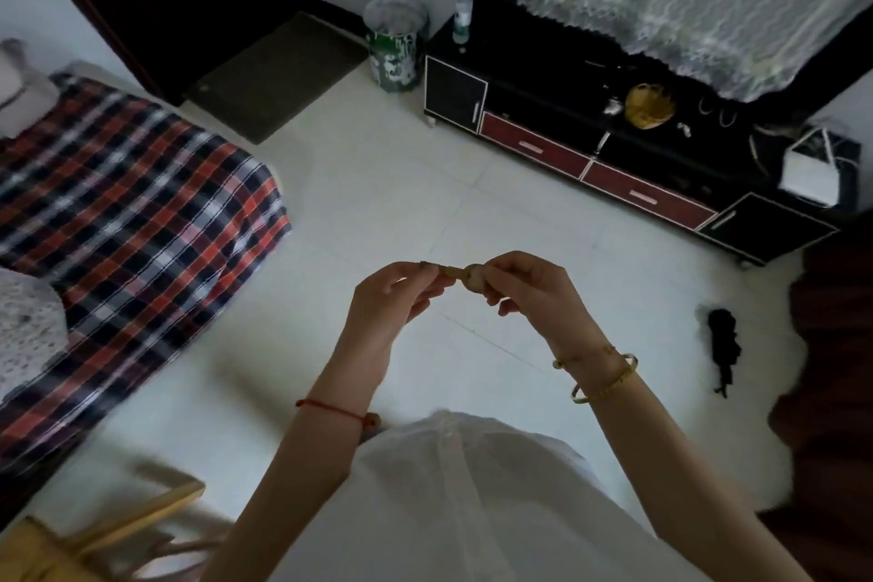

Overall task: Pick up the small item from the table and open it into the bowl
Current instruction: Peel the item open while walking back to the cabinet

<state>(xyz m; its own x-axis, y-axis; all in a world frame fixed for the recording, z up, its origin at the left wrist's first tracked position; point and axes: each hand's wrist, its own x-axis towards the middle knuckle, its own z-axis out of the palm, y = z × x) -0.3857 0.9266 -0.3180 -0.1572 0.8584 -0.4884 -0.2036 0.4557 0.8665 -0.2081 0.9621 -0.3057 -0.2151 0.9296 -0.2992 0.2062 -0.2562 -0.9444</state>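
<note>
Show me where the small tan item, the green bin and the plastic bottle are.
small tan item [460,275], head view, middle between the fingertips.
green bin [396,57], head view, side wall.
plastic bottle [463,14], head view, body.

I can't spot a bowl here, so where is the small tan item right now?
In the head view the small tan item sits mid-frame, pinched between the left hand and right hand, held above the pale tiled floor.
</note>
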